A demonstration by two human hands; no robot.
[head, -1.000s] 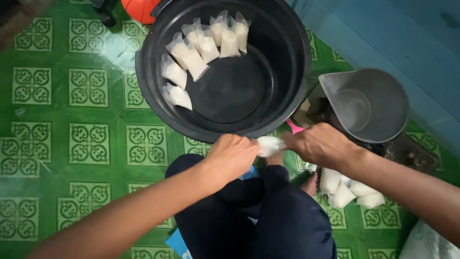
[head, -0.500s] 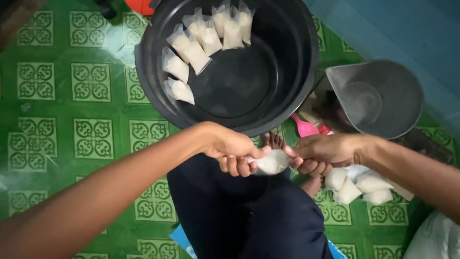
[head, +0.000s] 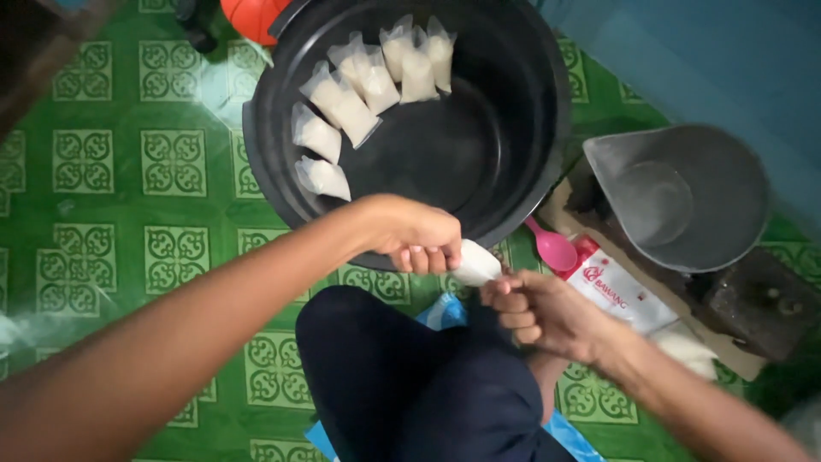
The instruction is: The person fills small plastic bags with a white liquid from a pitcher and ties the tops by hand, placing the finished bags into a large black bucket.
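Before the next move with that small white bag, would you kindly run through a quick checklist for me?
1. Left hand grips the small white bag: ok.
2. Right hand at the bag's end: ok.
3. Bag sealed: cannot tell.
4. Black tub has free floor space: ok.
5. Filled bags line the tub's far wall: ok.
6. Pink spoon lies outside the tub: ok.

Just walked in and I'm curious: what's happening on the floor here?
A seated person holds a small white bag between both hands: the left hand grips one end, the right hand the other. In front, a black tub holds similar filled bags along its wall. A pink spoon and grey scale pan lie to the right.
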